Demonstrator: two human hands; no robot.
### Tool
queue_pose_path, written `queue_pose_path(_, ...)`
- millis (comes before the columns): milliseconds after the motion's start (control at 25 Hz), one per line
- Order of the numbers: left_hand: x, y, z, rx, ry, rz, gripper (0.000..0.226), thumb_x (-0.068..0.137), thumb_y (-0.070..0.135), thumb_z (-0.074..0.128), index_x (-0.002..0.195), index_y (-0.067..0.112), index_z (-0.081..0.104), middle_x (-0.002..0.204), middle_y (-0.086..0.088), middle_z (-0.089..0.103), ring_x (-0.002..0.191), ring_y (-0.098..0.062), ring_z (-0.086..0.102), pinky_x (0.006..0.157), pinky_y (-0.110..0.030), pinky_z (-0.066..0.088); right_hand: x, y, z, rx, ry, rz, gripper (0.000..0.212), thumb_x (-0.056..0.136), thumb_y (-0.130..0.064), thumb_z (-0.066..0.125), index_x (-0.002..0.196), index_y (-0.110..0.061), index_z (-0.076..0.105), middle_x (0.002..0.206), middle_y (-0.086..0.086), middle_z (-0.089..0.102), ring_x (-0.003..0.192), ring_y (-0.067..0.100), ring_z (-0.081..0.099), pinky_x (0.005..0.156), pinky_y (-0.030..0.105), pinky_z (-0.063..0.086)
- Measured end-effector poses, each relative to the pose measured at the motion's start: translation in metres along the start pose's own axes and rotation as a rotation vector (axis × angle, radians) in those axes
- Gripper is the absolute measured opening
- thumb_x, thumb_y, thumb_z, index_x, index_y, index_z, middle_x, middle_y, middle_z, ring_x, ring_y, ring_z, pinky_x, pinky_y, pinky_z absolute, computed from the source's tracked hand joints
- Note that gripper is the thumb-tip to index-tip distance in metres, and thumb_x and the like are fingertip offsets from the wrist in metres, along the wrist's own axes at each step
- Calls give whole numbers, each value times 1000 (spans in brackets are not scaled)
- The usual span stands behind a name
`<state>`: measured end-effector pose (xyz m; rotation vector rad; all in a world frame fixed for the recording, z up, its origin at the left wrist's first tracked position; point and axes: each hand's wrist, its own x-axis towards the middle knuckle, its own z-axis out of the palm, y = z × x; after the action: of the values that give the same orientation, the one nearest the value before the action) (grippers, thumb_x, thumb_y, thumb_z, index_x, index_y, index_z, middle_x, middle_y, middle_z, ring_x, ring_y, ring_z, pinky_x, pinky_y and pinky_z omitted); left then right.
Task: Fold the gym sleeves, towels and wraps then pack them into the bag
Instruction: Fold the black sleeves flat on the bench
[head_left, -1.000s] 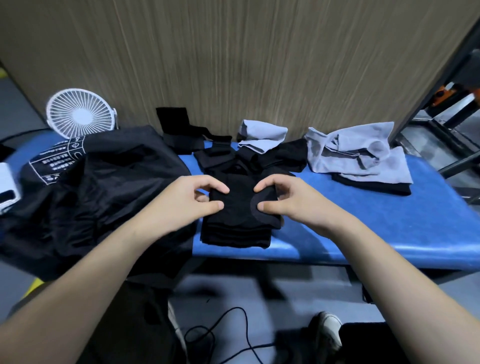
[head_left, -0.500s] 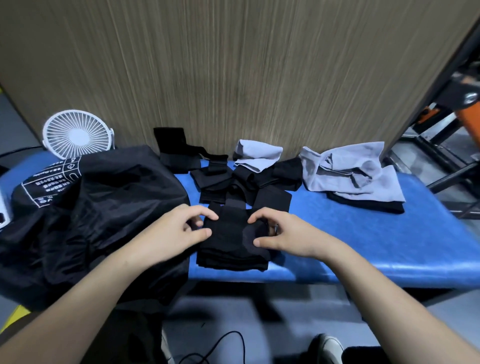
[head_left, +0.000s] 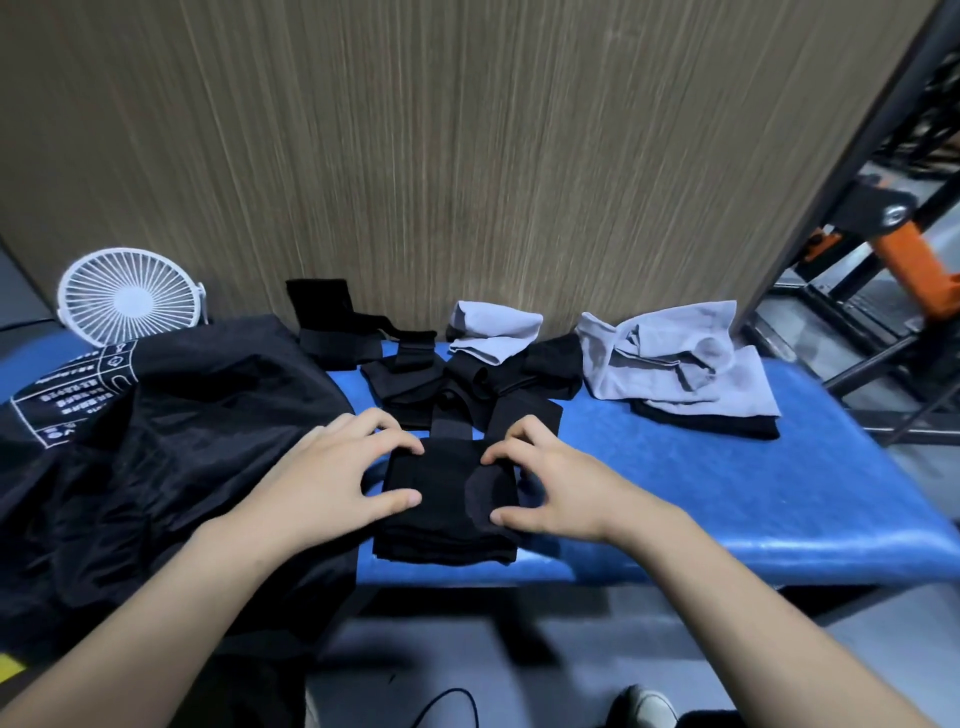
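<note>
A folded black sleeve stack (head_left: 441, 514) lies near the front edge of the blue padded bench (head_left: 727, 493). My left hand (head_left: 332, 478) grips its left side with curled fingers and thumb. My right hand (head_left: 556, 483) grips its right side, thumb on top of the cloth. The big black bag (head_left: 182, 441) with white print slumps on the bench's left end. Behind the stack lie loose black wraps (head_left: 415, 379) and another black wrap (head_left: 332, 322). A small folded grey towel (head_left: 493, 327) and crumpled grey towels (head_left: 675, 364) lie along the back.
A white fan (head_left: 130, 296) stands behind the bag. A wooden panel (head_left: 467, 156) rises close behind the bench. A black metal frame with an orange part (head_left: 914, 265) stands at the right. Below the bench edge are a cable (head_left: 447, 701) and a shoe (head_left: 644, 706).
Both hands have spread a little apart on the black stack, from pinching its top to gripping its sides. The view has tilted upward, showing more of the panel.
</note>
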<state>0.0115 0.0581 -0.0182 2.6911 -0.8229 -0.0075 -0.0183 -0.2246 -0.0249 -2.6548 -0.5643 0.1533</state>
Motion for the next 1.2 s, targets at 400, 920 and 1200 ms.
queue_pose_path(400, 7, -5, -7, -99, 56, 33, 60, 65, 90, 45, 112, 54, 58, 115, 33, 48, 108, 1, 48, 94, -31, 44, -4, 8, -10, 224, 90, 3, 41, 84, -43, 73, 121, -33, 59, 113, -14, 45, 97, 7, 55, 92, 36, 50)
queue_pose_path(920, 167, 52, 11, 56, 133, 53, 32, 90, 53, 58, 119, 38, 60, 114, 19, 62, 111, -8, 53, 90, -29, 43, 28, 87, -38, 6, 439, 427, 38, 89, -58, 56, 120, -36, 53, 98, -13, 49, 89, 12, 54, 78, 34, 47)
queue_pose_path(1200, 214, 51, 29, 23, -50, 55, 33, 88, 45, 66, 120, 38, 62, 120, 20, 58, 114, -8, 52, 90, -33, 45, 74, 101, -21, -87, 460, 506, 41, 91, -48, 58, 128, -34, 48, 109, 0, 58, 99, 25, 62, 73, 36, 49)
